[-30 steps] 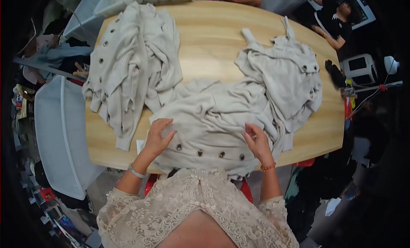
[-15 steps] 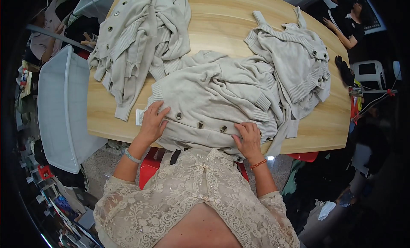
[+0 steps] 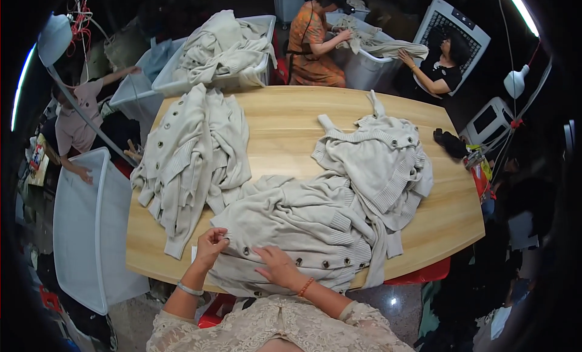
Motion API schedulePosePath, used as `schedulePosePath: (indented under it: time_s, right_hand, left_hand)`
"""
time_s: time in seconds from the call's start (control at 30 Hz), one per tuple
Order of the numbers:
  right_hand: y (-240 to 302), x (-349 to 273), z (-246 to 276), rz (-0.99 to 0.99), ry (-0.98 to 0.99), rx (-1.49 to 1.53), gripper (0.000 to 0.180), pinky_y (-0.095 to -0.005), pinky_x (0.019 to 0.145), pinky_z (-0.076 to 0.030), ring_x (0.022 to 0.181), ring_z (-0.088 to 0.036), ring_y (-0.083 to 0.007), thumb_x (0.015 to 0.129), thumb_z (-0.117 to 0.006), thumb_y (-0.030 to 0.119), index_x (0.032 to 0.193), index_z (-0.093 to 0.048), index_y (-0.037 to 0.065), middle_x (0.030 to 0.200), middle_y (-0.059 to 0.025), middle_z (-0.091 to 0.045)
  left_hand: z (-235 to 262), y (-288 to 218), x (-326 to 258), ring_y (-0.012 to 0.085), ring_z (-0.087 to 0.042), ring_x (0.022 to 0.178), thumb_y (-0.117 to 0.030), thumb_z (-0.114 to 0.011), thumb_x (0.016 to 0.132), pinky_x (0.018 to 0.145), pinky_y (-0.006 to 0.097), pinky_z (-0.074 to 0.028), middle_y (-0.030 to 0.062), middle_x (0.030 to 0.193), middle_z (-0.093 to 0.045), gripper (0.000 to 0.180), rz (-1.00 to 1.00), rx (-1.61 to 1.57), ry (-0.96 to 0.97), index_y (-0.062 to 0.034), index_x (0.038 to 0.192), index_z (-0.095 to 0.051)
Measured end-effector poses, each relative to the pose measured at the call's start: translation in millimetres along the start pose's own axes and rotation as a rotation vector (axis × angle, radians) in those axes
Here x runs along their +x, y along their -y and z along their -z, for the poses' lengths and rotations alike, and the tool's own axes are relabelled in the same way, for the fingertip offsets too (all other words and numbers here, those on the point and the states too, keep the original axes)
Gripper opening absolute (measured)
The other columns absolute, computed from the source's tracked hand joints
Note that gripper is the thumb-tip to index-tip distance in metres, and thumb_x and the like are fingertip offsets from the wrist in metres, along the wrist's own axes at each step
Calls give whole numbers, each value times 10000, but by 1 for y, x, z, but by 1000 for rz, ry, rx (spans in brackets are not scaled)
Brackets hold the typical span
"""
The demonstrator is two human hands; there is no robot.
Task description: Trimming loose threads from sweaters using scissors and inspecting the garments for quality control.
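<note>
A light beige knit cardigan (image 3: 285,215) with dark buttons lies spread on the wooden table in front of me. At the left end of its button band, my left hand (image 3: 210,248) pinches the knit edge beside a button, its fingers curled together. My right hand (image 3: 280,268) lies on the cardigan just right of another button, fingers stretched out and holding nothing. Part of a white tag shows beside my left hand.
Beige cardigans are heaped on the table (image 3: 285,125) at left (image 3: 182,152) and right (image 3: 382,164). A clear plastic bin (image 3: 76,231) stands left; a full bin (image 3: 267,67) stands behind. Co-workers (image 3: 312,40) handle knitwear at the back; another person (image 3: 79,119) is at left.
My view has tilted up, bringing the room behind the table into sight. My right hand has moved left along the button band, nearer my left hand. The left fingers have closed on the knit edge.
</note>
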State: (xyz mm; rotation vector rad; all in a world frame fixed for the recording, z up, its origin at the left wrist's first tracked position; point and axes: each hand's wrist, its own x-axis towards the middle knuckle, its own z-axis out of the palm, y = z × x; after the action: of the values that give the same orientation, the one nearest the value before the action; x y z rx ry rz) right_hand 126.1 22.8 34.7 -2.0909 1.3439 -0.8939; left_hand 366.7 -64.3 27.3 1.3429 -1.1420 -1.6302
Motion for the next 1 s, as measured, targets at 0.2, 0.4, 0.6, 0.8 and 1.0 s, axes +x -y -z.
schedulePosePath:
  time_s: [0.2, 0.4, 0.6, 0.8, 1.0]
  right_hand:
    - [-6, 34, -19, -88, -52, -71, 619, -415, 825, -455, 937, -553, -311, 712, -694, 97, 1287, -465, 75, 1039, -138, -535]
    - [-49, -10, 63, -338, -300, -211, 479, -439, 699, -477, 848, -588, -354, 640, -538, -47, 1102, -577, 76, 989, -147, -600]
    - [-56, -23, 177, -340, -481, -696, 469, -409, 842, -408, 925, -570, -299, 627, -566, -23, 1082, -595, 85, 933, -97, -593]
    - [-77, -52, 192, -343, -403, -790, 425, -419, 911, -369, 993, -532, -274, 659, -632, 17, 1076, -596, 92, 986, -74, -574]
    - [-90, -129, 122, -510, -249, -652, 347, -432, 863, -382, 1004, -533, -287, 747, -701, 156, 1074, -591, 120, 981, -83, -573]
  left_hand:
    - [-27, -60, -17, 71, -589, 710, -11, -696, 816, 655, 215, -518, 5, 853, -616, 265, 18, -219, 74, -18, 1070, -622]
    - [28, -67, 3, 82, -609, 736, -8, -684, 830, 673, 213, -520, 32, 880, -657, 207, -236, -176, -114, 2, 1032, -639]
    - [15, -64, 17, 76, -595, 750, 0, -673, 836, 687, 213, -499, 26, 886, -651, 173, -352, -45, -101, 10, 1007, -647]
    - [25, -36, 34, 63, -582, 759, 7, -662, 833, 697, 209, -478, 4, 876, -639, 154, -453, 152, -177, -7, 986, -647]
    - [52, 32, -7, 297, -559, 982, -103, -740, 707, 835, 374, -466, 148, 1057, -554, 553, -470, 873, -235, -42, 1216, -533]
